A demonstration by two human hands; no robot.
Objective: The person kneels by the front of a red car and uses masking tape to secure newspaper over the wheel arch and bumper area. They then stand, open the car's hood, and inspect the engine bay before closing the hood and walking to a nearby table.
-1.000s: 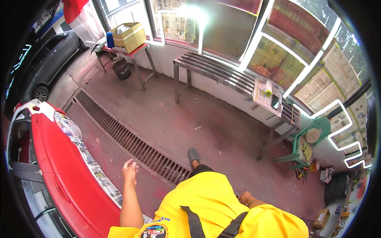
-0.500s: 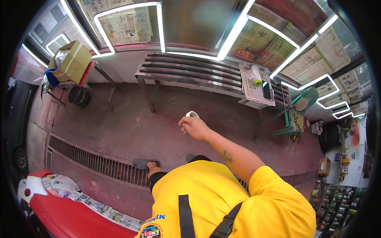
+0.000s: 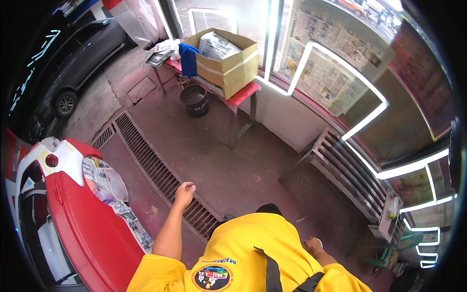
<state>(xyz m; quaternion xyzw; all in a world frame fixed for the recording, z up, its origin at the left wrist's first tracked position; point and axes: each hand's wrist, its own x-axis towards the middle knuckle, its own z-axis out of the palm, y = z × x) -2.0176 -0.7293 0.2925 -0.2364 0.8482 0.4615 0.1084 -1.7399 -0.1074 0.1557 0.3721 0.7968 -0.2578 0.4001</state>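
Observation:
My left hand (image 3: 184,195) hangs in front of me above the floor grate, its fingers loosely curled and somewhat apart, with nothing seen in them. Low at my right side, my right hand (image 3: 312,245) is closed on a roll of white tape (image 3: 320,242); only a small pale part of the roll shows past the fingers. Closest to my left arm is a red car body (image 3: 90,224) with newspaper (image 3: 127,221) and clear plastic along its edge.
A metal floor grate (image 3: 151,158) runs diagonally past me. Ahead stands a red-topped table (image 3: 242,95) bearing a cardboard box (image 3: 228,73) and blue cloth (image 3: 188,59), with a black bucket (image 3: 194,100) beside it. A slatted metal bench (image 3: 348,173) lines the right wall. A dark car (image 3: 80,63) is parked far left.
My view has swung left toward the box table and red car. My right hand has dropped from in front of me to my side, still with the tape. My left hand has come into view.

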